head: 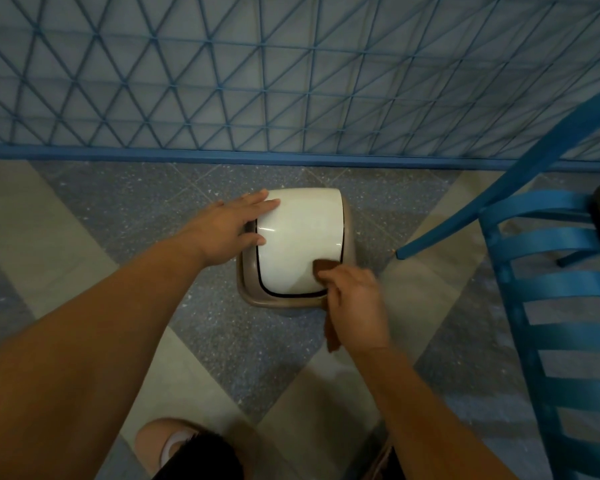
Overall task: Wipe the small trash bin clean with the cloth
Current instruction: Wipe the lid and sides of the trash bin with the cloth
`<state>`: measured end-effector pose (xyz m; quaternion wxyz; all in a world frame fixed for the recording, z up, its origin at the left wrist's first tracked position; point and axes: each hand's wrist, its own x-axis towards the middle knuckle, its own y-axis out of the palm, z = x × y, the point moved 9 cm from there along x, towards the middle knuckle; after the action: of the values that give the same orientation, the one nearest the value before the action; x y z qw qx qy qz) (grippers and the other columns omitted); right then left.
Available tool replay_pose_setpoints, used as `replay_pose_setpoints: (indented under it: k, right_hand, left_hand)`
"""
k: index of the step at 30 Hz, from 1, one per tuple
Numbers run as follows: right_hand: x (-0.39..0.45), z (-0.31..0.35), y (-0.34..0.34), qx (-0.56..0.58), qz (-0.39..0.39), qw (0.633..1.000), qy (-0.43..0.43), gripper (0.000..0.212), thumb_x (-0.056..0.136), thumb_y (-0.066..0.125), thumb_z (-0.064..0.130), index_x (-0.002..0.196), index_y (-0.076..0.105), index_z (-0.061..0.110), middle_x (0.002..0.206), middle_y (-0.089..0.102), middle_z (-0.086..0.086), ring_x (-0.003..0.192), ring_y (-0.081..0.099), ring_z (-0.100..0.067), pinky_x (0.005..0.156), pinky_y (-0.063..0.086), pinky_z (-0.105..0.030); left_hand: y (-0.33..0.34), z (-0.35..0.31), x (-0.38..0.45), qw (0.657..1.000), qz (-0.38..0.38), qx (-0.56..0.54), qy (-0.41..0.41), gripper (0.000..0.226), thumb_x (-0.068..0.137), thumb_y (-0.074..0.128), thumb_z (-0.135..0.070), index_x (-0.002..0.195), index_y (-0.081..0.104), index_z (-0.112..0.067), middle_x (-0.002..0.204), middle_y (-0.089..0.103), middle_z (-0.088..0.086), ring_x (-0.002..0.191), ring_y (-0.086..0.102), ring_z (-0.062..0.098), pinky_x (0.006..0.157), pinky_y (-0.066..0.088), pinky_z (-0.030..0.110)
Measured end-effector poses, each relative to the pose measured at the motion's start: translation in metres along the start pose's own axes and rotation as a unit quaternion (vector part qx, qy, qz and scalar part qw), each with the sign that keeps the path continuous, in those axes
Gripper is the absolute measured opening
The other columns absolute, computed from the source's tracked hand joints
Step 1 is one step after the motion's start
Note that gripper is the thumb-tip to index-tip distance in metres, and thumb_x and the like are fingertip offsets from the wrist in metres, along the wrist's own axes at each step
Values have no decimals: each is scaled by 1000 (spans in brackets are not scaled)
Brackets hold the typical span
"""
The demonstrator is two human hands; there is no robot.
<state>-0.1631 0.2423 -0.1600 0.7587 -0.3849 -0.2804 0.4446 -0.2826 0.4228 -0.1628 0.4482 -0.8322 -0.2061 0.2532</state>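
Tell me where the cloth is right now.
In the head view the brown cloth is gripped by the right hand, pressed on the near right corner of the trash bin's white lid, its tail hanging below.

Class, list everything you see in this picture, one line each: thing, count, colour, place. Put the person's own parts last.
trash bin: one, tan body, on the floor near the wall
lid: one, white, on top of the bin
cloth: one, brown, on the lid's near right corner, one end hanging down
chair: one, blue, slatted, at the right
floor: grey speckled and beige tiles
wall lattice: one, blue, behind the bin
left hand: one, fingers straight, resting on the lid's left edge
right hand: one, gripping the cloth
knee: one, bottom edge
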Motion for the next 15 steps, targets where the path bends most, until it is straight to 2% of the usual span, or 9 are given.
replay_pose_setpoints:
  k: [3,6,10,13,15]
  right_hand:
    - [-10,19,47,-14,85,996,-36,34,68,68,-4,97,71,14,93,70,-4,87,62,-27,78,53,-33]
    - [-7,48,62,11,56,998,-29,24,79,63,1,99,68,13,89,69,-8,87,59,-26,72,49,-34]
    - [-11,78,76,38,98,994,-43,24,84,58,5,106,62,12,99,65,-12,97,54,-25,74,45,-32]
    - [-24,60,63,-1,101,990,-99,29,69,71,1,93,68,17,93,69,-1,89,58,-20,67,48,-26]
    - [-33,28,53,5,109,991,-79,32,65,72,-1,91,68,17,92,67,-1,85,59,-20,67,54,-30]
  left_hand:
    - [1,1,1,1000,4,-1,-1,71,90,60,-29,147,20,-39,158,10,-12,146,13,12,119,10,48]
    - [1,1,0,1000,8,-2,-6,71,90,59,-28,148,19,-39,159,10,-13,146,13,11,119,7,50]
    - [1,-4,-2,999,19,25,6,70,92,58,-26,147,17,-42,158,9,-14,146,9,11,118,2,49]
    - [-1,-4,-2,998,27,49,6,70,93,56,-29,148,15,-43,158,7,-15,146,8,12,118,1,48]
    - [-2,-6,-2,998,28,49,4,71,92,57,-30,147,15,-43,158,7,-16,146,8,11,118,3,48]
